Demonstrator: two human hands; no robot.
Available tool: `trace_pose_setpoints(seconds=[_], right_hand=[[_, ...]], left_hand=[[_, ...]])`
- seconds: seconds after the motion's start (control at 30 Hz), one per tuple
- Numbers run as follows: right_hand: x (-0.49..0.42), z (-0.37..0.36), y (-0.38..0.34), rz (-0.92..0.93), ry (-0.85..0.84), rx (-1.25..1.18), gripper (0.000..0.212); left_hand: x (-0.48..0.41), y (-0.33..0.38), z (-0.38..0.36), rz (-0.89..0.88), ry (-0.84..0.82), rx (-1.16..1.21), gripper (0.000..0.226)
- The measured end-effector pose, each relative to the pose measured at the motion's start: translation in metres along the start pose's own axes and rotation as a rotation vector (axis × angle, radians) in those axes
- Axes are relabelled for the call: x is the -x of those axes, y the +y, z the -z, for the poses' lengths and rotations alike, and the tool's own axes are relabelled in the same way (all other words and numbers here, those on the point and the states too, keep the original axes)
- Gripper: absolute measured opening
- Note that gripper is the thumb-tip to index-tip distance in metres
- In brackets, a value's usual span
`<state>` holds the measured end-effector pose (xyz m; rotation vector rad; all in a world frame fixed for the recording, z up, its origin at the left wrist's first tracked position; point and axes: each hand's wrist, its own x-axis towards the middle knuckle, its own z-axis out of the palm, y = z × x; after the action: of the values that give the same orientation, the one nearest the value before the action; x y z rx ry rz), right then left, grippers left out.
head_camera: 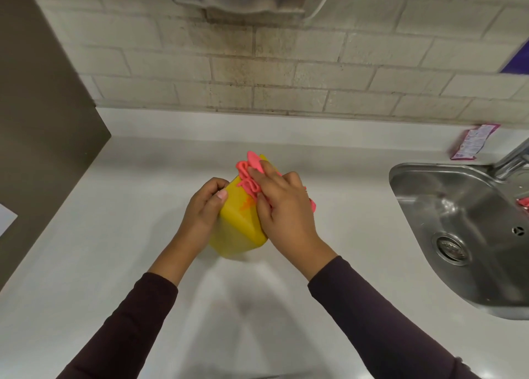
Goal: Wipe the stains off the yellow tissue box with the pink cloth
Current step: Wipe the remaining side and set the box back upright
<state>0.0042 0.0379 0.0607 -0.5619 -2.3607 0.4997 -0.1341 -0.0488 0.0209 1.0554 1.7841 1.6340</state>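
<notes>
While the yellow tissue box (239, 230) is being held over the white countertop (137, 184), well to the left of the steel sink (400, 175), the left hand (204, 207) is gripping the side of the box farther from the sink, with its fingers curled round the edge. The right hand (283, 207) is pressing the pink cloth (248, 178) onto the box's upper face on the sink side. Its fingers are bending over the bunched fabric and holding it, and folds of cloth are sticking out past the fingertips at the box's far end. An orange stain (248, 206) is showing on the yellow surface just beside the right thumb. Dark sleeves (372, 315) are covering both forearms. Inside the sink a round drain (452, 248) is lying at the basin's bottom, and a metal faucet (512, 158) is rising from the sink's far rim. A pink packet (469, 142) is lying just behind the sink against the brick wall (286, 72). A grey panel (43, 121) is standing far to the left of the sink.
</notes>
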Motion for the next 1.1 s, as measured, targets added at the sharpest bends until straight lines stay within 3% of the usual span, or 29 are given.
trace_pose_setpoints(seconds=[0.17,0.4,0.73,0.9,1.1], right_hand=[[0.017,0.012,0.013,0.115,-0.08,-0.033,0.039],[-0.004,0.007,0.014,-0.096,0.082,-0.081,0.039],[0.015,0.015,0.013,0.128,-0.002,-0.109,0.035],[0.005,0.014,0.021,-0.061,0.114,-0.15,0.033],[0.003,0.005,-0.001,-0.123,0.081,-0.261,0.04]], left_hand=[[-0.003,-0.001,0.004,0.025,-0.015,0.028,0.033],[-0.002,-0.007,-0.001,0.024,0.024,-0.052,0.03],[-0.005,-0.008,0.001,0.04,0.014,-0.001,0.029],[-0.004,-0.01,-0.001,0.024,0.042,-0.053,0.029],[-0.001,-0.012,-0.003,0.021,0.074,-0.02,0.03]])
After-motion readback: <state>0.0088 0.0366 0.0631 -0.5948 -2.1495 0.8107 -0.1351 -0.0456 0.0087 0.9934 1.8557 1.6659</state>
